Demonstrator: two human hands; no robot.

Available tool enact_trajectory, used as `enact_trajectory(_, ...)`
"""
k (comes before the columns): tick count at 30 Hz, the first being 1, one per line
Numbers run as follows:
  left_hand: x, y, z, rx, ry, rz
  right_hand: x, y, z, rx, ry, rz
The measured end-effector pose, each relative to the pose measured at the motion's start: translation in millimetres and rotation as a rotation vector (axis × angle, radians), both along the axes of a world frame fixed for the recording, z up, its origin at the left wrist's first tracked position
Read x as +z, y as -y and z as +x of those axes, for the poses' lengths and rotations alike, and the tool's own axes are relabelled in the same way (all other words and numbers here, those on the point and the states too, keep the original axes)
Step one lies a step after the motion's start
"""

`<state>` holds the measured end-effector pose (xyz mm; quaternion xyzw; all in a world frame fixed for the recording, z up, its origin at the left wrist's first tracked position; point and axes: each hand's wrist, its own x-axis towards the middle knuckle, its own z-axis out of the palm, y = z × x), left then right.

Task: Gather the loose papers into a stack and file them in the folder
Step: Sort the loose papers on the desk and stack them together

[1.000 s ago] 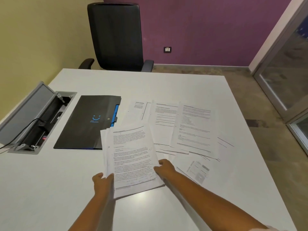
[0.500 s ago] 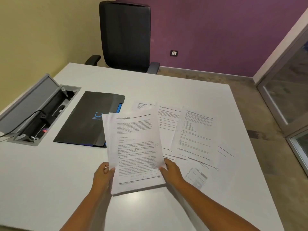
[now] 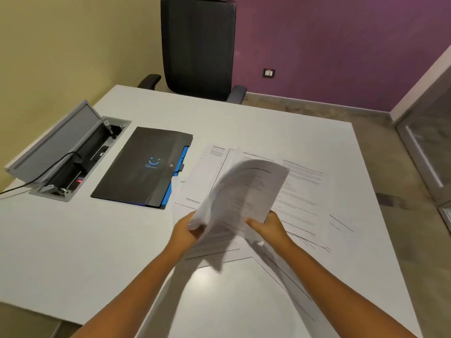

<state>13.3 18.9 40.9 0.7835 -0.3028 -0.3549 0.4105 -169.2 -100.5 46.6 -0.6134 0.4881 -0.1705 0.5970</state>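
Both hands hold a stack of printed papers (image 3: 244, 191) lifted off the white table (image 3: 73, 252), blurred and tilted to the right. My left hand (image 3: 186, 231) grips its lower left corner, my right hand (image 3: 268, 226) its lower right edge. Several loose printed sheets (image 3: 302, 191) lie spread on the table under and to the right of the stack. A closed black folder (image 3: 141, 167) with a blue smile logo and blue inner edge lies flat to the left of the papers.
An open grey cable box (image 3: 66, 154) with a black cord is set into the table's left side. A black office chair (image 3: 199, 47) stands at the far edge. The table's right edge drops to the floor; a glass door (image 3: 429, 154) is at right.
The stack has been raised off the table and swung from upright in front of me to tilted rightward, over the loose sheets. Both hands have moved up and right with it.
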Motion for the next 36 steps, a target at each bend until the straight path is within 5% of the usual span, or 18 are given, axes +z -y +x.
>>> enact_trajectory(7, 8.2, 6.3, -7.1, 0.126, -0.138, -0.167, 2.1, 1.1, -5.0, -0.085, 0.065, 0.044)
enact_trajectory(13, -10.2, -3.3, -16.4, 0.181, -0.229, -0.134, -9.0, -8.8, -9.4, 0.036, -0.042, 0.059)
enact_trajectory(19, -15.7, -13.3, -0.5, 0.347, -0.134, -0.177, -17.6, -7.7, -18.2, 0.241, -0.130, -0.045)
enact_trajectory(29, -51.3, -60.0, 45.1, 0.371, -0.124, 0.231, -41.3, 21.3, -74.7, -0.416, -0.312, -0.058)
enact_trajectory(36, -48.7, -54.9, 58.0, 0.421, 0.134, 0.341, -46.3, 47.9, -114.4, -0.681, -0.575, -0.029)
